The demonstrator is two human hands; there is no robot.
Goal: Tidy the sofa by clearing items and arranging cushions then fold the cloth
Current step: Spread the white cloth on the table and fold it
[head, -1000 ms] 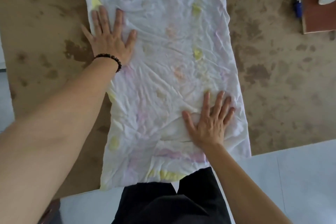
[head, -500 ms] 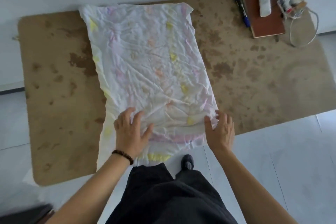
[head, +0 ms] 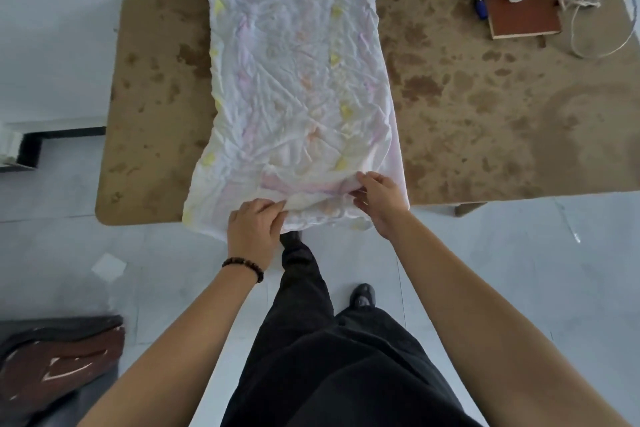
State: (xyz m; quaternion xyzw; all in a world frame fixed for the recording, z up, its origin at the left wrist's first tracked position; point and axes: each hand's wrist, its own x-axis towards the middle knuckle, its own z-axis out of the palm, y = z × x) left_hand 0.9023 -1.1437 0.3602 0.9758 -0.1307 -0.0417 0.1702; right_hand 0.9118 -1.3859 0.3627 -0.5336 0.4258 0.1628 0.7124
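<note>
At the table's [head: 485, 135] six o'clock edge, my left hand [head: 254, 230] and right hand [head: 379, 201] pinched the near hem of the spread cloth [head: 298, 80], mid-fold; next, I judged, carry it toward twelve o'clock.

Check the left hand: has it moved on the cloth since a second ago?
Yes. The left hand has come from the far left part of the crumpled white cloth to its near edge, at the brown table's front, now pinching it.

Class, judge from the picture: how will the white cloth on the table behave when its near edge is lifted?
The cloth is probably floppy: its near edge bunches between the left hand and right hand. It likely weighs little, since it looks thin and creased all over.
</note>
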